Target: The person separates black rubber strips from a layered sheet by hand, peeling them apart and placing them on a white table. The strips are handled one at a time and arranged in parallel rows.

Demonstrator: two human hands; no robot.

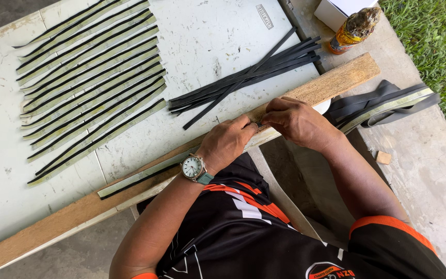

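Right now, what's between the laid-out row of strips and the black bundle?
Head view: only bare white board between the row of strips and the black bundle.

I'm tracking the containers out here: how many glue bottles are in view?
1. The glue bottle stands at the top right, beside the white box, past the far end of the wooden plank. Others may be out of frame.

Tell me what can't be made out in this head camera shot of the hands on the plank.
- Whatever is pinched between the left hand and right hand: covered by the fingers.
- Wooden plank: near end cut off by the bottom-left edge.
- White box: cropped by the top edge.
- Glue bottle: label too small.
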